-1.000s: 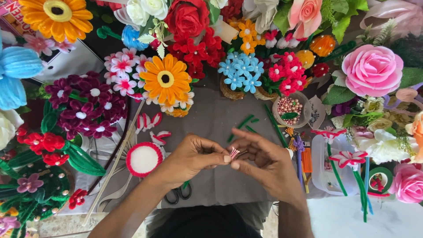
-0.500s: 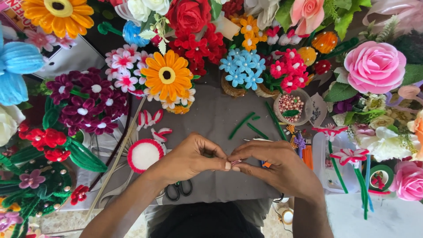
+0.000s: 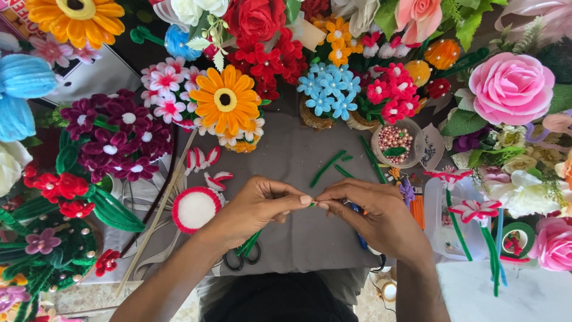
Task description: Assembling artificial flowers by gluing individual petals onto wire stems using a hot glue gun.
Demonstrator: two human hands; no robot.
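Observation:
Both my hands meet over a grey cloth (image 3: 286, 149) on my lap. My left hand (image 3: 256, 206) and my right hand (image 3: 375, 214) pinch the same small piece (image 3: 312, 203) between thumb and fingertips. Only a sliver of green shows there; the rest is hidden by my fingers. Under my left wrist lie green-handled scissors (image 3: 244, 253). A round white pad with a red fuzzy rim (image 3: 195, 209) sits just left of my left hand. Loose red-and-white petals (image 3: 202, 160) lie beyond it.
Short green fuzzy stems (image 3: 326, 168) lie on the cloth ahead of my hands. A small bowl of pink beads (image 3: 396, 140) stands at the right. Handmade flowers ring the cloth: an orange daisy (image 3: 226, 100), blue blossoms (image 3: 329, 92), a pink rose (image 3: 511, 88), purple blooms (image 3: 116, 140).
A pink-and-white petal showed between my fingertips a second ago; now the fingertips are pressed together over it and only a green sliver shows. My hands stayed in much the same place.

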